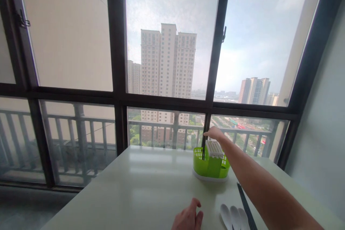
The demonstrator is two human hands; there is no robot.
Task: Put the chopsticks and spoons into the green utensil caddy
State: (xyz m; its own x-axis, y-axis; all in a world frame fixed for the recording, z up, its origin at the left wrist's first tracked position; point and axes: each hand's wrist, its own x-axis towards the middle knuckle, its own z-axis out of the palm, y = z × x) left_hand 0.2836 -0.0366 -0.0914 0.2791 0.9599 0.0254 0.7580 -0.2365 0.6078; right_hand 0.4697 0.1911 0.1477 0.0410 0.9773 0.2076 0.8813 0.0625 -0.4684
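The right hand (215, 133) is pinched on a dark chopstick (204, 146), lowering it into the green cutlery holder (210, 167) at the table's far edge. The left hand (188, 218) rests loosely open on the table (134, 187). Next it needs a straight drop and release; more chopsticks (246, 206) and 3 white spoons (234, 217) lie near

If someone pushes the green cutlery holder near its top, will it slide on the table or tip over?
The green cutlery holder looks like thin slotted plastic, so probably light. It stands on a wider white base on a glossy table, so a low push would likely slide it. The right hand is above its rim; a push that high might tip it.
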